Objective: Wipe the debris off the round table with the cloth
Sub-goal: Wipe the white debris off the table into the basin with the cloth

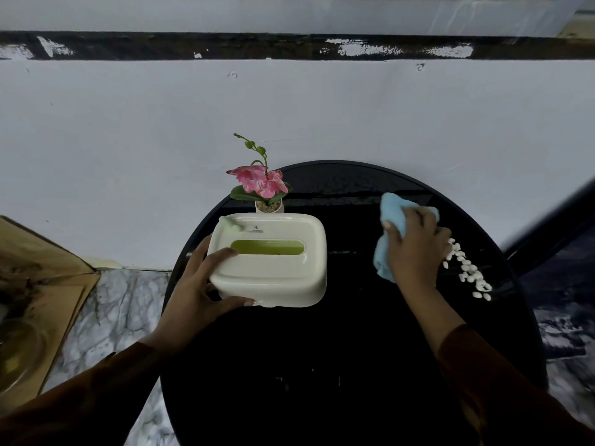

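Observation:
The round black table (338, 365) fills the lower middle of the head view. My right hand (415, 249) presses a light blue cloth (394, 214) onto its right side, fingers curled over the fabric. A line of small white debris pieces (467, 272) lies just right of that hand, near the table's right edge. My left hand (199, 284) grips the left end of a cream tissue box (273, 268), thumb under its front corner and fingers on the lid.
A small potted pink flower (260, 185) stands behind the tissue box at the table's far left rim. The white wall (128, 140) runs close behind. Brown cardboard (42, 272) lies on the marble floor (112, 310) to the left.

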The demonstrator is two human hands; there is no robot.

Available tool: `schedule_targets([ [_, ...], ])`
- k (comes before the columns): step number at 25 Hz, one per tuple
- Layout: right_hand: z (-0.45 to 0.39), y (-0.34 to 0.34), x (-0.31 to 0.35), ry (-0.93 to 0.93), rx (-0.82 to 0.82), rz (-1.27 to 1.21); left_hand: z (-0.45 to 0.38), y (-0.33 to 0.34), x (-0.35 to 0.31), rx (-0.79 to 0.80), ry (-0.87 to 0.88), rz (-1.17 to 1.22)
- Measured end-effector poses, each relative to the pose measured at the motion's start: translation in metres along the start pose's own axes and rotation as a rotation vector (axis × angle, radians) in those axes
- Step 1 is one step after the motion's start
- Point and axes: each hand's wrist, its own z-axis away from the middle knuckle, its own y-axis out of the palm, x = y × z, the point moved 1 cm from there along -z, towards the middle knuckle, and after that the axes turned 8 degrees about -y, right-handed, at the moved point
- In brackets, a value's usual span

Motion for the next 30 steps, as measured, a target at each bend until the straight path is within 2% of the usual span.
schedule_targets([
  [1,0.003,0.006,0.016,-0.073,0.049,-0.018,-0.001,0.001,0.000,0.005,0.006,-0.001],
  [5,0.001,0.049,0.044,-0.436,0.465,0.132,-0.005,0.000,0.000,-0.003,-0.019,-0.022],
  [8,-0.027,0.060,0.031,-0.492,0.486,0.127,-0.007,-0.003,-0.002,-0.005,-0.022,0.004],
  [18,-0.058,0.050,-0.008,-0.003,0.281,0.109,-0.008,0.009,-0.016,0.013,-0.013,-0.029],
  [25,-0.031,0.019,-0.052,0.151,0.177,0.154,-0.005,0.020,-0.023,0.031,-0.006,0.034],
  [30,-0.011,0.002,-0.070,0.191,0.171,0.197,-0.005,0.035,-0.031,0.013,0.009,0.009],
])
